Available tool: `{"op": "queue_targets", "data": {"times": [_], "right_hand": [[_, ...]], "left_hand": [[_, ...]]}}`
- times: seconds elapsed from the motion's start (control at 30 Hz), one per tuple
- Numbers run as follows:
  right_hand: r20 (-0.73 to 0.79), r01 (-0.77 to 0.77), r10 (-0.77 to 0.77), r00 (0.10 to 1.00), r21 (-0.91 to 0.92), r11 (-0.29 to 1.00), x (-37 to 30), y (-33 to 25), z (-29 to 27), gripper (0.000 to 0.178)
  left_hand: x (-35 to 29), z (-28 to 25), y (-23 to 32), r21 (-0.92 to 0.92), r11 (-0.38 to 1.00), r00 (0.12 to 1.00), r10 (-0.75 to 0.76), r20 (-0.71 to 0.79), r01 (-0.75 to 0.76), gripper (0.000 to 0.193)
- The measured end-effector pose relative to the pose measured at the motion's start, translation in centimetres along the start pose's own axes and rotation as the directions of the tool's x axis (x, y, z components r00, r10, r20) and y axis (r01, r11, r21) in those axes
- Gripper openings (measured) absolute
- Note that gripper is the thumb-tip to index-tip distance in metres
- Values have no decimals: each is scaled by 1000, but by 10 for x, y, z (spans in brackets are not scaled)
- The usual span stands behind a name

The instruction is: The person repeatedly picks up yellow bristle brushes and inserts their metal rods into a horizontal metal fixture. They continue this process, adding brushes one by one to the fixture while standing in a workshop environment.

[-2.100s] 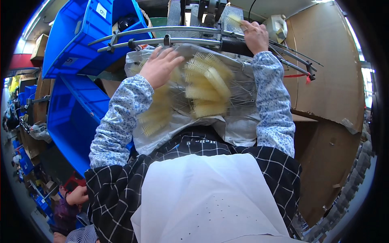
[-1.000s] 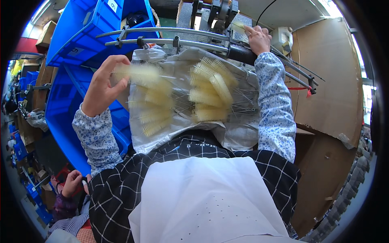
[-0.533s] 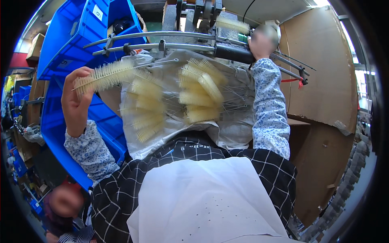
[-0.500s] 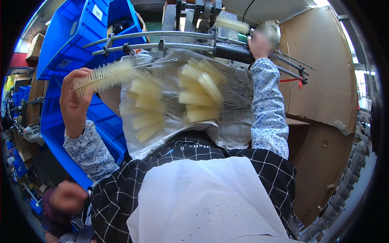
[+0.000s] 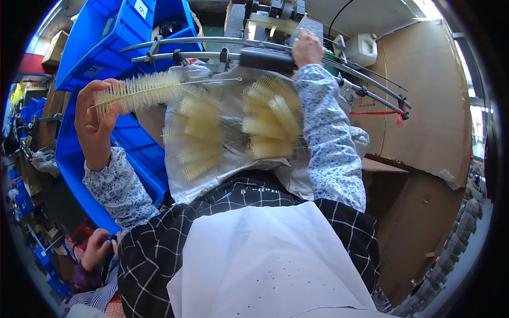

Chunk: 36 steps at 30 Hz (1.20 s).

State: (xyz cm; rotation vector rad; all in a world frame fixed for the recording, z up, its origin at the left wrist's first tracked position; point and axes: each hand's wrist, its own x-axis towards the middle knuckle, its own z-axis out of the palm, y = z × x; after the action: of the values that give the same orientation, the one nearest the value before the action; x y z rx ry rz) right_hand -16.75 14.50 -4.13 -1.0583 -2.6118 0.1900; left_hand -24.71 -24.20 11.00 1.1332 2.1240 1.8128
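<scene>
My left hand (image 5: 98,124) pinches the bristle end of a bottle brush (image 5: 139,91), a cream cylinder of bristles. Its twisted wire points right and ends in a small loop. My right hand (image 5: 308,49) is closed at the upper metal rail, just right of a black sleeve (image 5: 266,61); what its fingers grip is hidden. Beyond the rails, a pale bristled strip (image 5: 273,24), smeared by motion, lies across the machine (image 5: 274,9). Between my arms, two fanned groups of similar brushes, a left pile (image 5: 199,127) and a right pile (image 5: 269,122), lie on a whitish sheet (image 5: 177,185).
Blue bins (image 5: 85,58) stand on the left, one holding a dark round object. Parallel metal rails (image 5: 201,55) cross ahead, with a red ribbon (image 5: 398,118) at their right end. A white jug (image 5: 363,49) and cardboard (image 5: 424,106) are on the right. Another person's hand (image 5: 96,249) shows lower left.
My right hand has moved left along the rails, and the black sleeve has slid left too. The pale bristled strip has shifted left into the machine. My left hand still holds its brush.
</scene>
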Motion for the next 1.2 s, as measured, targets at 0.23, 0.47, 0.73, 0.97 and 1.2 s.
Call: {"op": "queue_targets", "data": {"times": [0.23, 0.47, 0.73, 0.97, 1.2], "right_hand": [[-41, -9, 9, 999, -18, 1000, 2, -18, 2, 23], [-94, 61, -66, 993, -57, 997, 7, 82, 0, 24], [-6, -13, 11, 1000, -223, 975, 51, 165, -27, 28], [407, 39, -92, 909, 137, 990, 12, 174, -124, 28], [454, 49, -487, 746, 692, 720, -70, 28, -127, 44]], "left_hand": [[16, 14, 8, 1, 1000, 1000, -6, 30, 6, 31], [1, -3, -6, -12, 1000, 998, -21, -60, 20, 30], [25, 25, -24, -207, 975, 983, -43, 176, 80, 29], [45, 77, -44, -382, 909, 901, 14, 433, 169, 30], [40, 187, -56, -264, 957, 948, -29, 318, 117, 28]]}}
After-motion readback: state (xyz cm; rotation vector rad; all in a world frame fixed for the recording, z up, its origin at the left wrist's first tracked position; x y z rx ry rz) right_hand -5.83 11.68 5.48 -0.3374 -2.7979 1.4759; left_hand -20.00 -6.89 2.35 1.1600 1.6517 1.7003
